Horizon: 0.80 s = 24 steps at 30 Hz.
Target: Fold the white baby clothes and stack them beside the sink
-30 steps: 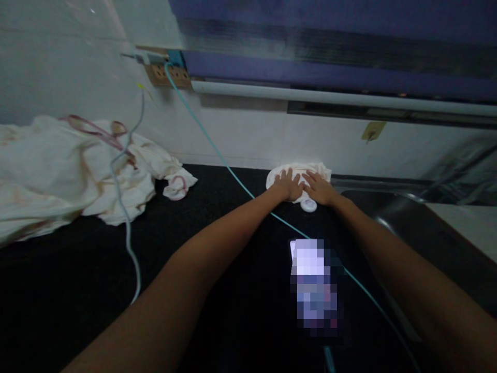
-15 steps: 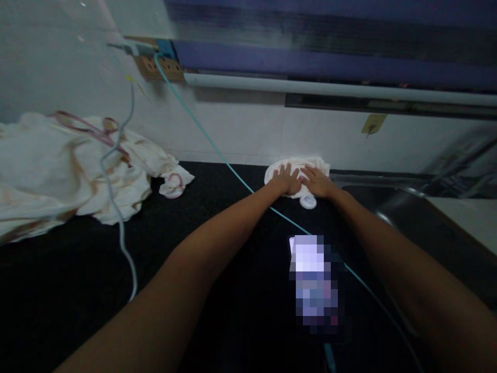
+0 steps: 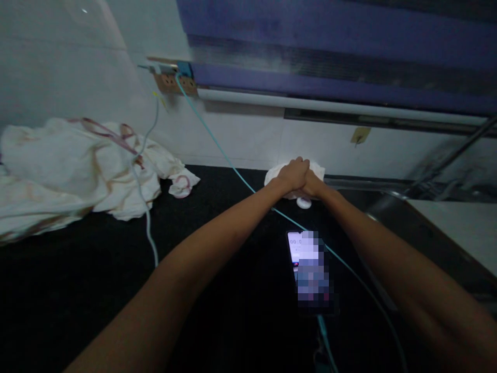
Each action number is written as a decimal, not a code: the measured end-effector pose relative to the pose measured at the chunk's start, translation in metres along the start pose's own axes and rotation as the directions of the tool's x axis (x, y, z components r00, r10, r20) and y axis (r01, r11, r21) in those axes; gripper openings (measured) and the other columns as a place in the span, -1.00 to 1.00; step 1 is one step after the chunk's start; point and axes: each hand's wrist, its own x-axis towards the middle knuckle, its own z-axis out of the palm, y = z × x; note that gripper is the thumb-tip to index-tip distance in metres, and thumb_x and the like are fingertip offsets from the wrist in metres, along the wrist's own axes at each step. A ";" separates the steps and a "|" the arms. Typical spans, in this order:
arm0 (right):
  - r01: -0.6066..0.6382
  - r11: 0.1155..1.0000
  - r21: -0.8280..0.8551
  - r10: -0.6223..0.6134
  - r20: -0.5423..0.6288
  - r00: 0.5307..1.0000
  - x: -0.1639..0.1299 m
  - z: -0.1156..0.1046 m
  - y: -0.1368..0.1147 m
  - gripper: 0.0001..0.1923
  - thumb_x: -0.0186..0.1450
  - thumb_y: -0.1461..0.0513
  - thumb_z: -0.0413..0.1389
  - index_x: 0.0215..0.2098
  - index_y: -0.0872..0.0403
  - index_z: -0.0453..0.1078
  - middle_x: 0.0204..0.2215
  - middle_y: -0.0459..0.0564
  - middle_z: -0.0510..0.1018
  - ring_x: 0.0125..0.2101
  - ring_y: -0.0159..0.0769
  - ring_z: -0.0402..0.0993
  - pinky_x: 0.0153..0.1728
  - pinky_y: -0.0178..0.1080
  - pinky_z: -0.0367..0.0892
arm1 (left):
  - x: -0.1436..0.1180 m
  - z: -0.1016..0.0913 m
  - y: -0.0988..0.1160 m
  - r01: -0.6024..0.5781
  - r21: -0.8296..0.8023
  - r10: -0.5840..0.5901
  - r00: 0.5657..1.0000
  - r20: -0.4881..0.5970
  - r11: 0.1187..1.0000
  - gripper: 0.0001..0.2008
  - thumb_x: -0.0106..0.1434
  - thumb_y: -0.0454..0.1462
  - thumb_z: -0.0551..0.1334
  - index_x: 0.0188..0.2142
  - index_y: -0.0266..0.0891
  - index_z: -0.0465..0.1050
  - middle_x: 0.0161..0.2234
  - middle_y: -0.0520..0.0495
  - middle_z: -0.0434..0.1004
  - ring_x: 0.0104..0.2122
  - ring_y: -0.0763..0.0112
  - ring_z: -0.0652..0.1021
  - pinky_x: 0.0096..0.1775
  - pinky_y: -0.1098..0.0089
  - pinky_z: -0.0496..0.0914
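Both hands meet on the small white cloth [image 3: 310, 168], which lies at the back of the dark surface [image 3: 77, 269], beyond the phone [image 3: 308, 269]. The left hand [image 3: 294, 173] and right hand [image 3: 312, 184] are curled, gripping the cloth together. To gather it well, I judge they should bunch it evenly and stay clear of the teal cable [image 3: 233, 168] and the white disc [image 3: 304, 202] just beside it.
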 end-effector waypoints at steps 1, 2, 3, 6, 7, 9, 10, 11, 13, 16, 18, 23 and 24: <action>-0.034 0.998 0.053 0.036 -0.034 0.999 0.000 -0.009 -0.011 -0.49 0.43 0.15 0.05 0.29 0.11 0.45 0.29 0.14 0.51 0.27 0.02 0.41 0.30 -0.05 0.32 | -0.006 -0.008 0.005 -0.018 -0.028 0.017 0.999 -0.043 0.999 -0.59 0.30 -0.47 0.10 0.10 -0.32 0.46 0.15 -0.35 0.46 0.17 -0.02 0.45 0.27 0.00 0.35; -0.073 0.992 0.104 0.081 -0.067 0.994 -0.001 -0.018 -0.022 -0.52 0.45 0.16 0.02 0.24 0.13 0.49 0.23 0.17 0.56 0.23 0.06 0.45 0.27 -0.03 0.35 | -0.012 -0.017 0.009 -0.032 -0.051 0.028 0.996 -0.088 0.998 -0.60 0.31 -0.48 0.06 0.08 -0.31 0.46 0.13 -0.33 0.47 0.16 0.01 0.46 0.28 0.02 0.34; -0.109 0.982 0.155 0.126 -0.104 0.987 -0.003 -0.026 -0.033 -0.55 0.47 0.15 -0.03 0.18 0.14 0.53 0.16 0.20 0.61 0.18 0.09 0.50 0.22 -0.02 0.38 | -0.019 -0.025 0.012 -0.045 -0.085 0.033 0.990 -0.139 0.995 -0.61 0.32 -0.47 0.03 0.06 -0.29 0.47 0.11 -0.31 0.48 0.15 0.04 0.46 0.28 0.03 0.33; -0.181 0.925 0.334 0.257 -0.201 0.945 -0.007 -0.046 -0.070 -0.43 0.57 0.08 -0.23 0.02 0.16 0.58 -0.05 0.22 0.68 0.03 0.05 0.59 0.06 -0.03 0.47 | -0.046 -0.046 0.016 -0.112 -0.303 0.020 0.957 -0.290 0.946 -0.65 0.35 -0.43 0.00 -0.01 -0.25 0.47 0.06 -0.23 0.54 0.12 0.13 0.48 0.27 0.11 0.35; -0.189 0.899 0.395 0.292 -0.220 0.931 -0.009 -0.050 -0.084 -0.35 0.59 0.05 -0.31 0.03 0.16 0.57 -0.08 0.21 0.68 0.00 0.02 0.61 0.02 -0.04 0.49 | -0.057 -0.051 0.015 -0.141 -0.397 0.005 0.946 -0.324 0.907 -0.66 0.36 -0.42 0.00 -0.01 -0.23 0.47 0.06 -0.20 0.55 0.12 0.16 0.49 0.27 0.14 0.35; -0.216 0.844 0.492 0.363 -0.227 0.904 -0.012 -0.054 -0.115 -0.26 0.60 0.00 -0.42 0.10 0.15 0.54 -0.08 0.23 0.67 -0.03 0.00 0.62 -0.03 -0.02 0.50 | -0.083 -0.058 0.013 -0.196 -0.532 -0.015 0.930 -0.367 0.824 -0.66 0.40 -0.37 0.00 0.03 -0.18 0.46 0.11 -0.14 0.56 0.16 0.21 0.49 0.30 0.20 0.33; -0.239 0.838 0.490 0.381 -0.213 0.900 -0.014 -0.054 -0.131 -0.24 0.60 -0.02 -0.45 0.15 0.14 0.51 -0.06 0.25 0.67 -0.01 0.03 0.61 -0.03 0.01 0.49 | -0.097 -0.060 0.011 -0.216 -0.558 -0.019 0.923 -0.385 0.802 -0.65 0.43 -0.34 -0.01 0.08 -0.15 0.44 0.15 -0.12 0.54 0.18 0.24 0.49 0.31 0.23 0.32; -0.274 0.842 0.465 0.399 -0.194 0.896 -0.017 -0.052 -0.147 -0.23 0.60 -0.05 -0.44 0.19 0.13 0.49 -0.03 0.29 0.66 0.01 0.07 0.59 -0.01 0.05 0.47 | -0.111 -0.062 0.009 -0.231 -0.571 -0.027 0.913 -0.407 0.788 -0.64 0.47 -0.30 -0.02 0.13 -0.13 0.42 0.17 -0.11 0.53 0.19 0.26 0.49 0.32 0.25 0.30; -0.332 0.850 0.409 0.425 -0.159 0.891 -0.023 -0.044 -0.180 -0.24 0.59 -0.10 -0.41 0.24 0.12 0.46 0.02 0.34 0.64 0.08 0.16 0.55 0.02 0.11 0.43 | -0.139 -0.064 0.001 -0.248 -0.593 -0.056 0.893 -0.447 0.766 -0.63 0.52 -0.19 -0.02 0.18 -0.12 0.40 0.14 -0.13 0.56 0.16 0.28 0.52 0.32 0.27 0.30; -0.346 0.812 0.470 0.452 -0.132 0.882 -0.035 -0.022 -0.228 -0.19 0.58 -0.10 -0.47 0.19 0.09 0.51 0.01 0.33 0.66 0.06 0.17 0.57 0.00 0.09 0.42 | -0.173 -0.063 -0.015 -0.207 -0.665 -0.129 0.899 -0.419 0.717 -0.57 0.51 -0.01 0.01 0.11 -0.17 0.48 0.02 -0.16 0.63 0.07 0.24 0.58 0.26 0.25 0.37; -0.335 0.760 0.557 0.450 -0.079 0.890 -0.042 -0.001 -0.257 -0.19 0.57 -0.11 -0.46 0.16 0.05 0.53 0.01 0.29 0.67 0.03 0.12 0.60 -0.04 0.03 0.44 | -0.191 -0.059 -0.031 -0.140 -0.711 -0.182 0.916 -0.357 0.689 -0.58 0.45 0.03 0.12 0.05 -0.16 0.54 -0.01 -0.15 0.66 0.05 0.23 0.60 0.24 0.24 0.39; -0.263 0.545 0.796 0.504 -0.060 0.861 -0.050 0.050 -0.304 -0.25 0.55 -0.20 -0.29 -0.13 0.05 0.59 -0.22 0.22 0.71 -0.19 -0.03 0.67 -0.27 -0.15 0.45 | -0.226 -0.043 -0.080 0.081 -0.789 -0.246 0.965 -0.091 0.609 -0.50 0.37 0.10 0.18 -0.05 -0.21 0.66 -0.07 -0.18 0.71 -0.14 0.24 0.65 -0.08 0.31 0.53; -0.233 0.511 0.827 0.494 -0.061 0.867 -0.051 0.056 -0.308 -0.28 0.55 -0.20 -0.26 -0.23 0.05 0.57 -0.32 0.16 0.69 -0.30 -0.09 0.65 -0.34 -0.20 0.42 | -0.232 -0.042 -0.088 0.122 -0.782 -0.233 0.972 -0.031 0.611 -0.43 0.37 0.16 0.15 -0.06 -0.25 0.67 -0.11 -0.21 0.72 -0.25 0.26 0.65 -0.23 0.35 0.52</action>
